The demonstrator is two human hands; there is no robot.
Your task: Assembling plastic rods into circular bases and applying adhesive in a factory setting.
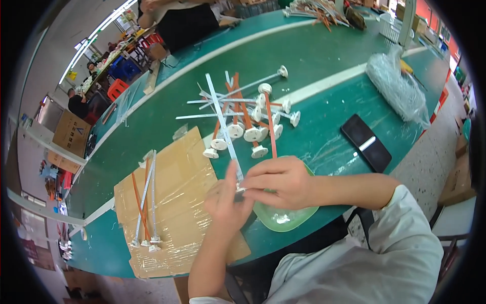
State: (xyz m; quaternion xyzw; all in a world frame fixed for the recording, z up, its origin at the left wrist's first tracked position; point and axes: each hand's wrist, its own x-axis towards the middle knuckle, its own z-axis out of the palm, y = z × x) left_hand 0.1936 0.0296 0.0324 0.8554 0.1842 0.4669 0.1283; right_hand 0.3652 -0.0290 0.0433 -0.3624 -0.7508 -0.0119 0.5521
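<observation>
A long silver-white strip (229, 142) slants away from me over the pile, its near end between my hands. My left hand (224, 202) is closed around that end, the index finger raised along the strip. From the right, my right hand (281, 183) pinches the same end; a small whitish piece there is mostly hidden by fingers. Beneath my right hand stands a green tray (288, 226) with small shiny bits in it. Ahead lies a loose pile of silver and orange-brown strips with round white end pieces (252, 134).
Left of my hands, several finished-looking strips (147, 202) rest on taped cardboard (187, 177). A black phone (365, 143) and a clear plastic bag (397, 88) lie to the right. More strips (321, 11) and a white basket (391, 28) are farther back. A person stands across the table.
</observation>
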